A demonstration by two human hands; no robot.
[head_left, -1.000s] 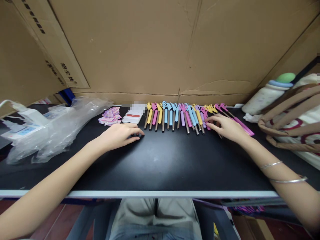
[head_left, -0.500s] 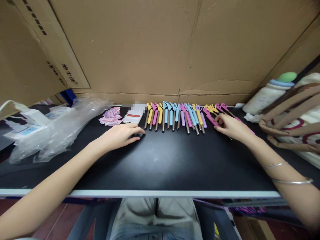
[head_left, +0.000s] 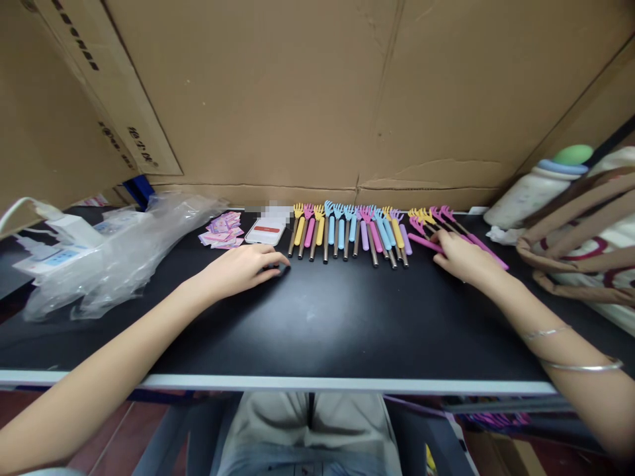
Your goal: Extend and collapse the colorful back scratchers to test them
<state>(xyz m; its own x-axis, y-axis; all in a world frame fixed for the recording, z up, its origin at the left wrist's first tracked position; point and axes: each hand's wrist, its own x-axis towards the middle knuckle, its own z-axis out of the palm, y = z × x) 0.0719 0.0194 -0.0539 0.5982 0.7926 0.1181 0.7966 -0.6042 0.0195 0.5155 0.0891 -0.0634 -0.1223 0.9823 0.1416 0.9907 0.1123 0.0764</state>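
Observation:
My left hand (head_left: 243,270) rests on the black tabletop, left of a row of back scratchers. Its fingers are loosely bent and apart, with nothing in them. At the right end of the row my right hand (head_left: 459,256) is closed on a pink back scratcher (head_left: 424,243); part of it is hidden by the fingers. Close around that hand lie yellow back scratchers (head_left: 423,215) and more pink back scratchers (head_left: 485,251), partly covered by the hand. The row's other back scratchers (head_left: 342,231) are blue, yellow, pink and purple, with claw heads pointing away and metal shafts toward me.
Small printed cards (head_left: 223,231) and a phone-like flat item (head_left: 265,231) lie beyond my left hand. Clear plastic bags (head_left: 124,264) and a white charger (head_left: 79,231) are at left. A bottle (head_left: 536,192) and a bag (head_left: 585,244) stand right. Cardboard (head_left: 278,99) walls the back.
My right hand has shifted slightly, and the pink back scratcher in it has turned to lie more sideways. My left hand stays in place. The whole view has moved very slightly.

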